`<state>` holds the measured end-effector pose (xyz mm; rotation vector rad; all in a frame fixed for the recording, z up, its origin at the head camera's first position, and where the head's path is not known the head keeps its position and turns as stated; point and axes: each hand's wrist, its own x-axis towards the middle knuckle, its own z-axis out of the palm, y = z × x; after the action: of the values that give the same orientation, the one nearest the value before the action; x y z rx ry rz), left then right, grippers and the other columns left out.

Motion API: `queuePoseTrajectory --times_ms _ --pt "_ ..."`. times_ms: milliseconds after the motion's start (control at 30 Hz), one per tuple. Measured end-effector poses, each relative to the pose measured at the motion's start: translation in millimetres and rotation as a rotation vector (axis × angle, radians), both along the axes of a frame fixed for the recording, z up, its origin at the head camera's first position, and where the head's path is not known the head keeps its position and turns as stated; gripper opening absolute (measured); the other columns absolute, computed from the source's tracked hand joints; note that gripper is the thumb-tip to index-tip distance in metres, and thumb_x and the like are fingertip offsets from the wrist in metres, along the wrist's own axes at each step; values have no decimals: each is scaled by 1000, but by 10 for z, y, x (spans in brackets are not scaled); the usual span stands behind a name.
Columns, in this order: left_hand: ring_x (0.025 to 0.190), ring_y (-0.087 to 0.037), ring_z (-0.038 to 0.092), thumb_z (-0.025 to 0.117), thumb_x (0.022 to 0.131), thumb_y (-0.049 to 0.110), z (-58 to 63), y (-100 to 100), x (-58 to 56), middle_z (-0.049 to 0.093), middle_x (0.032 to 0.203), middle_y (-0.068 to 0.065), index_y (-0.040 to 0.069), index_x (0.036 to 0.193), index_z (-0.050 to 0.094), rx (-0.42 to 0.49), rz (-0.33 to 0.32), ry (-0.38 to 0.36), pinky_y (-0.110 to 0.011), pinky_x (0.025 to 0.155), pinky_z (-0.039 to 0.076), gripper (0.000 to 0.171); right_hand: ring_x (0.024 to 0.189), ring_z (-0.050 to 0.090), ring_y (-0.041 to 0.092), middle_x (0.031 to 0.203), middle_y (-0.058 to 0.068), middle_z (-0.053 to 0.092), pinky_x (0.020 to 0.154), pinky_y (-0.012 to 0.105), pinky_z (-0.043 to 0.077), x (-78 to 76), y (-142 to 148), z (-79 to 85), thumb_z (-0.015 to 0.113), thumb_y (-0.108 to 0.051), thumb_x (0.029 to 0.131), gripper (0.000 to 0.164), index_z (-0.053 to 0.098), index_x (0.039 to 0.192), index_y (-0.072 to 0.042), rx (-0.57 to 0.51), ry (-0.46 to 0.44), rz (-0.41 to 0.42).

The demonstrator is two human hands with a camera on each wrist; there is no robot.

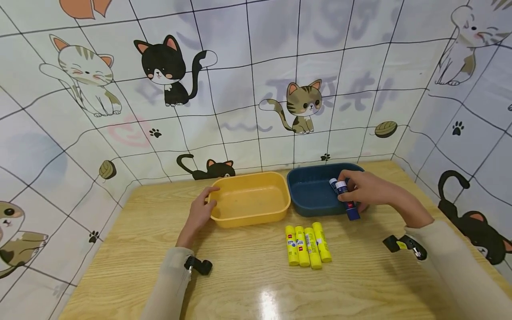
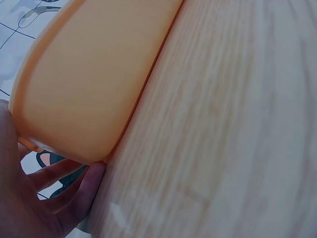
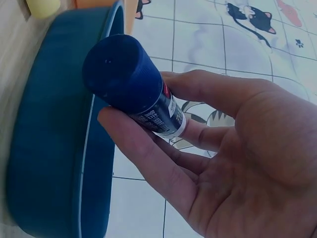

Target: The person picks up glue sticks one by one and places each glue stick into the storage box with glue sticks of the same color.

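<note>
My right hand (image 1: 366, 189) grips a dark blue glue stick (image 1: 347, 200) over the right end of a dark blue plastic bin (image 1: 316, 210). In the right wrist view the thumb and fingers surround the glue stick (image 3: 124, 74), its blue end toward the camera. Just behind it in the head view shows the white end of another blue stick (image 1: 334, 182), mostly hidden. My left hand (image 1: 201, 209) holds the left end of a yellow plastic bin (image 1: 250, 218); in the left wrist view its fingers (image 2: 81, 196) reach against the bin's outer wall (image 2: 89, 94).
Several yellow glue sticks (image 1: 302, 246) lie side by side on the wooden table (image 1: 240, 275), in front of the two bins. The bins stand next to each other near the back edge. A cat-printed cloth (image 1: 248, 89) hangs behind and at both sides.
</note>
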<state>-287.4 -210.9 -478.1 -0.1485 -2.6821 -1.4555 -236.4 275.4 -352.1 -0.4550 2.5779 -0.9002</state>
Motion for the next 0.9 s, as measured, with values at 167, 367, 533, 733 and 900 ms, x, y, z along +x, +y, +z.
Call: queuePoseTrajectory --times_ms 167,367,533,733,900 --pt "133 -37 52 50 100 8 6 0 8 53 151 -17 15 142 59 1 0 -7 -49 102 49 43 67 70 21 101 20 65 62 41 62 -138 0 22 68 -20 98 49 44 135 2 30 -7 12" --pt "136 -37 50 50 100 7 9 0 6 52 152 -16 13 142 58 4 -4 3 -52 106 47 43 67 65 21 90 14 66 60 38 61 -285 -25 36 68 -19 98 42 47 129 0 48 -8 26" --pt "135 -37 51 51 100 8 18 4 8 53 152 -16 14 142 59 0 -1 3 -50 103 49 43 64 67 23 93 16 67 60 38 60 -392 -115 42 67 -21 99 48 45 135 2 85 -8 43" --pt "126 -37 58 51 100 8 17 -1 -3 55 149 -18 15 141 59 -7 6 4 -44 94 53 43 68 67 22 102 20 67 64 44 62 -581 -184 21 66 -21 100 50 43 138 2 112 -50 67" --pt "134 -35 52 51 99 8 6 -5 -7 55 150 -14 15 140 60 -6 5 6 -49 103 48 42 68 67 22 94 17 66 66 45 62 -715 -206 18 65 -20 100 48 43 136 2 125 -67 88"
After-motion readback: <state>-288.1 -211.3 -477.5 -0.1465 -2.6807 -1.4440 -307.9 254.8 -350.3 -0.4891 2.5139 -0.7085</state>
